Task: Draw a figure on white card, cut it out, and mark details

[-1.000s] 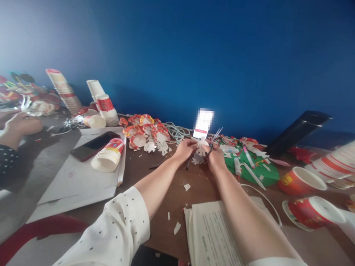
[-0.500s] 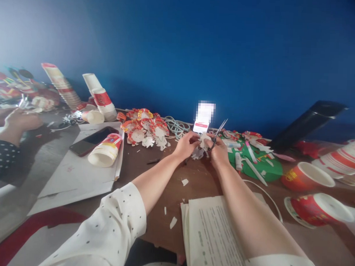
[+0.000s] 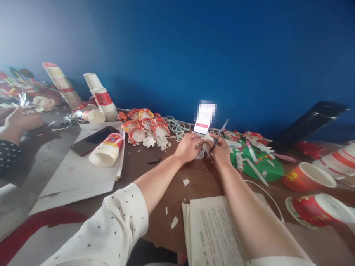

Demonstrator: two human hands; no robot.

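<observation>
White paper cut-outs (image 3: 207, 137) are held between my two hands, just in front of a lit phone (image 3: 201, 127). My left hand (image 3: 189, 148), back upward, has its fingers bent at the left side of the paper. A small dark thing shows by these fingertips, too small to name. My right hand (image 3: 222, 153) is closed round a pair of scissors (image 3: 222, 131) whose blades point up and away. Its fingers also touch the right edge of the paper. More white cut paper hangs below the fingers, partly hidden.
Crumpled red-and-white paper pieces (image 3: 145, 126) lie left of my hands. A paper cup (image 3: 105, 152) and a dark phone (image 3: 94, 139) rest on white card. Right are green paper (image 3: 269, 169), red cups (image 3: 308, 177) and a black cylinder (image 3: 306, 124). Another person's hand (image 3: 22, 120) works at far left.
My left hand has turned back-up and its fingers have come down at the paper. The scissors have tilted slightly, and the cut-out has shifted a little to the right.
</observation>
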